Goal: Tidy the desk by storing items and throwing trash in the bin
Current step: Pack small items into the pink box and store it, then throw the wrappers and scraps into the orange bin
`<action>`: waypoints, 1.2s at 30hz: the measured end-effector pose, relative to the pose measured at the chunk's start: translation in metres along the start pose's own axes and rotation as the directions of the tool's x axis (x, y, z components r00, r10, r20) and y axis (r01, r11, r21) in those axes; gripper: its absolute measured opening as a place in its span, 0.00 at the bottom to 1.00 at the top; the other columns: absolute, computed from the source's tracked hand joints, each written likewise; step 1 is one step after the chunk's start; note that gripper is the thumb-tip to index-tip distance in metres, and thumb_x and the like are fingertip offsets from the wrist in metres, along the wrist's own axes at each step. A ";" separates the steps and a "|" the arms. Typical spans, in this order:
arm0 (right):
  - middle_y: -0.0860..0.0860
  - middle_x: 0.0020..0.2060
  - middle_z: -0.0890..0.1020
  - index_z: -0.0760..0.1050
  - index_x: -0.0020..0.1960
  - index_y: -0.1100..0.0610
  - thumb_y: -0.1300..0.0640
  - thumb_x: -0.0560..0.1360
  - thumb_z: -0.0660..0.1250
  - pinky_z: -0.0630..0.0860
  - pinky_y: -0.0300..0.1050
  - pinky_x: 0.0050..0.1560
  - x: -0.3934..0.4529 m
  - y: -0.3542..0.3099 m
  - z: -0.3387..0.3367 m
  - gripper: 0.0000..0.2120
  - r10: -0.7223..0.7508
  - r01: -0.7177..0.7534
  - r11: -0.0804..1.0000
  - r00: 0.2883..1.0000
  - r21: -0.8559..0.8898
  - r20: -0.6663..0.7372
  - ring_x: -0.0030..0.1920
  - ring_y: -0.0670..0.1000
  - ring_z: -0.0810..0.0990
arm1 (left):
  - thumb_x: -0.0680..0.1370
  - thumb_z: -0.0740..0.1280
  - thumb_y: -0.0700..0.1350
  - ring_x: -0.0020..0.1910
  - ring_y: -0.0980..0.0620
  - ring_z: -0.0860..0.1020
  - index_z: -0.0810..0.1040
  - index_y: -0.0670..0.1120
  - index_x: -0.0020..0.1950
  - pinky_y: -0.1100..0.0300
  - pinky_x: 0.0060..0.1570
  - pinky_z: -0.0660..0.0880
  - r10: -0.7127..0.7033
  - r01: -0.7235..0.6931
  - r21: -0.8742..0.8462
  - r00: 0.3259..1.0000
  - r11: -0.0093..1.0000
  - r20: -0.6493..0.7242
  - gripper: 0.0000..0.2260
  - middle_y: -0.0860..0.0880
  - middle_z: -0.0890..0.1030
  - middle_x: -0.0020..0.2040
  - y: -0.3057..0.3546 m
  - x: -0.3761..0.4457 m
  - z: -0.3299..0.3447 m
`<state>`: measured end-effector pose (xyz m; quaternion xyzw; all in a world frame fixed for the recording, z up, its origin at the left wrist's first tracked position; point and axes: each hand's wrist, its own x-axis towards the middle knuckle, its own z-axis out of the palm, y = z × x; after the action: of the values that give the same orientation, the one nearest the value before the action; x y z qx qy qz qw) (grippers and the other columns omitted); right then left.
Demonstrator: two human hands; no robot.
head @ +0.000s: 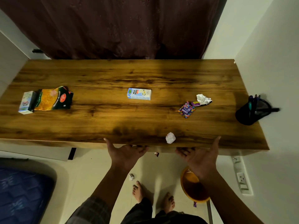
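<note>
Both hands at the desk's (pixel 113 75) near edge: left hand (pixel 127 153) and right hand (pixel 199 157) with thumbs hooked over the top and fingers curled beneath the front lip, gripping the edge itself, no item in either. Probably braced there to pull out a drawer or to steady before a reach; impossible to tell which. Still strewn across the top: crumpled paper ball (pixel 170 138) just between the thumbs, milkshake carton (pixel 139 94) mid-desk, Gems packet (pixel 186 109) beside crumpled foil (pixel 203 99) to the right, yellow snack bag (pixel 54 98) touching a second small carton (pixel 27 102) far left. Black mesh pen holder (pixel 251 111) lying tipped at the right end, pens inside. Orange bin (pixel 193 185) on the floor under the right forearm, contents unclear. Stray scrap (pixel 131 177) on the floor, outside it.
</note>
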<state>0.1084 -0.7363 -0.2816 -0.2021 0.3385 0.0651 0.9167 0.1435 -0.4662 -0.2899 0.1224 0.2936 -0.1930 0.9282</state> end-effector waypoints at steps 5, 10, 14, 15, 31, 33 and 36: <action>0.60 0.72 0.73 0.65 0.77 0.50 0.22 0.70 0.60 0.63 0.72 0.73 -0.015 0.009 -0.009 0.46 0.048 -0.051 0.998 0.996 -0.038 -0.076 0.72 0.66 0.71 | 0.66 0.68 0.78 0.69 0.25 0.73 0.68 0.42 0.73 0.29 0.73 0.60 0.004 -0.002 0.036 0.997 0.999 -0.073 0.49 0.30 0.71 0.73 -0.010 -0.020 -0.013; 0.64 0.70 0.74 0.66 0.76 0.55 0.32 0.75 0.66 0.74 0.67 0.63 -0.036 0.010 -0.020 0.38 0.135 -0.151 0.981 0.982 -0.121 -0.133 0.68 0.67 0.76 | 0.72 0.63 0.75 0.72 0.30 0.72 0.68 0.42 0.77 0.36 0.77 0.58 0.052 -0.053 -0.011 0.997 0.999 -0.063 0.46 0.32 0.73 0.72 0.002 -0.073 -0.039; 0.65 0.67 0.78 0.67 0.74 0.56 0.36 0.76 0.67 0.76 0.64 0.61 -0.048 0.008 -0.006 0.34 0.165 -0.185 0.953 0.981 -0.239 -0.100 0.65 0.66 0.79 | 0.73 0.60 0.76 0.73 0.35 0.73 0.69 0.43 0.77 0.42 0.78 0.58 0.213 -0.227 -0.086 0.965 0.970 -0.150 0.45 0.35 0.73 0.73 0.033 -0.133 -0.065; 0.64 0.66 0.78 0.69 0.74 0.57 0.37 0.77 0.66 0.75 0.63 0.60 -0.051 0.010 0.000 0.33 0.180 -0.198 0.943 0.980 -0.267 -0.090 0.65 0.66 0.79 | 0.73 0.59 0.76 0.73 0.36 0.73 0.69 0.43 0.77 0.43 0.78 0.58 0.254 -0.273 -0.094 0.951 0.957 -0.175 0.45 0.36 0.74 0.74 0.040 -0.147 -0.070; 0.61 0.62 0.83 0.76 0.69 0.59 0.37 0.79 0.59 0.70 0.60 0.70 -0.058 0.175 0.169 0.31 0.386 -0.287 0.725 0.922 -0.626 0.025 0.64 0.62 0.81 | 0.75 0.64 0.73 0.73 0.38 0.73 0.74 0.43 0.75 0.46 0.79 0.56 0.558 -0.586 -0.073 0.798 0.807 -0.228 0.41 0.38 0.74 0.74 0.160 -0.269 -0.118; 0.61 0.62 0.83 0.76 0.69 0.59 0.37 0.79 0.59 0.71 0.58 0.69 -0.054 0.206 0.185 0.31 0.374 -0.277 0.720 0.927 -0.637 0.020 0.64 0.62 0.81 | 0.75 0.63 0.73 0.73 0.37 0.73 0.75 0.43 0.74 0.45 0.79 0.55 0.562 -0.584 -0.045 0.798 0.811 -0.218 0.40 0.38 0.74 0.74 0.187 -0.275 -0.127; 0.61 0.61 0.83 0.76 0.69 0.60 0.37 0.79 0.60 0.73 0.58 0.65 -0.046 0.264 0.207 0.31 0.397 -0.306 0.700 0.918 -0.645 -0.004 0.63 0.62 0.82 | 0.76 0.62 0.72 0.72 0.37 0.74 0.77 0.43 0.72 0.45 0.78 0.57 0.562 -0.578 -0.037 0.805 0.815 -0.191 0.38 0.38 0.76 0.73 0.239 -0.287 -0.143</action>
<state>0.1283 -0.4094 -0.1955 -0.4255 0.2660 0.3626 0.7853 -0.0408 -0.1212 -0.2067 0.1776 0.3305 0.1200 0.9191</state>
